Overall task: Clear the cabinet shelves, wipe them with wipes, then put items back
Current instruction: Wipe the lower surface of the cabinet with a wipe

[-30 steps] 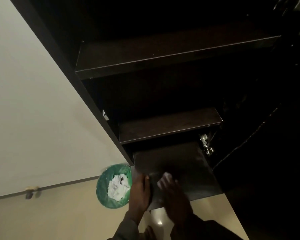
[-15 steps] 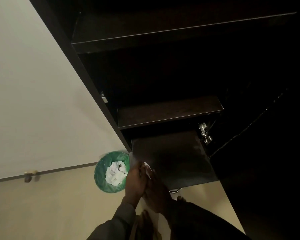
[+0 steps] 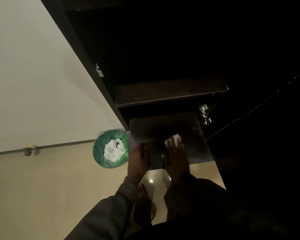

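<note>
I look down into a dark open cabinet. Its bottom shelf (image 3: 185,126) is a dark panel near the floor. My right hand (image 3: 176,155) lies flat on that shelf with straight fingers, pressing a white wipe (image 3: 175,138) that shows past the fingertips. My left hand (image 3: 139,159) rests at the shelf's front left corner; whether its fingers curl over the edge is too dark to tell. A higher shelf (image 3: 170,90) sits above, bare as far as the dim light shows.
A green-lined waste bin (image 3: 100,151) with crumpled white wipes stands on the floor left of the cabinet. The cabinet's dark side panel (image 3: 87,58) runs along a pale wall. A metal hinge (image 3: 204,113) sits at the right. My foot is below on glossy floor.
My right hand has moved from beside the left hand out to the right and deeper onto the bottom shelf, with the wipe under it. The view has tilted further down.
</note>
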Tool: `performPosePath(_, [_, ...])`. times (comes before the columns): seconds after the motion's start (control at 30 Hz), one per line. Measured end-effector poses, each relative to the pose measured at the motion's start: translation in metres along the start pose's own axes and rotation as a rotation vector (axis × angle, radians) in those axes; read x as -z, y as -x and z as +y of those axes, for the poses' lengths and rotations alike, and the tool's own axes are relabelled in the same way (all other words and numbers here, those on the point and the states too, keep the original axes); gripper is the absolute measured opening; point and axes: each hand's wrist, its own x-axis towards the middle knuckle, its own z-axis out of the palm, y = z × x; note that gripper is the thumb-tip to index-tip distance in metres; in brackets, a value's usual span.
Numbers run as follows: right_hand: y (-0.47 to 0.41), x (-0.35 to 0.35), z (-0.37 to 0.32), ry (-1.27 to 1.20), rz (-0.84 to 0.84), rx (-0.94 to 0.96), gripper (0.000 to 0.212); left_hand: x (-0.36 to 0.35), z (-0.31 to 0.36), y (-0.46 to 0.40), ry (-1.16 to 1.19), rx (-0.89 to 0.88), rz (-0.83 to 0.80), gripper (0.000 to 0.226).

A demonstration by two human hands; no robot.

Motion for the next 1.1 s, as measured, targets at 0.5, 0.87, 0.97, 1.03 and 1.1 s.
performPosePath(0.5, [-0.008,0.022,0.053,0.084,0.036,-0.212,0.069,-0.011,-0.001,-0.001,-0.007,0.039,0.06,0.025])
performPosePath(0.87, [-0.092,-0.028,-0.076,0.039,-0.082,0.37,0.057,0.011,-0.018,-0.005,0.034,0.081,0.226,0.031])
performPosePath(0.97, [-0.041,-0.036,-0.08,0.048,-0.187,0.537,0.058,0.011,-0.016,0.0,0.035,0.092,0.22,0.035])
performPosePath(1.03, [-0.012,-0.029,-0.065,0.034,-0.205,0.541,0.062,0.006,-0.017,0.001,0.024,0.09,0.19,0.033])
performPosePath(1.1, [0.012,-0.021,-0.036,0.023,-0.152,0.44,0.061,0.001,-0.016,0.002,0.02,0.075,0.145,0.03])
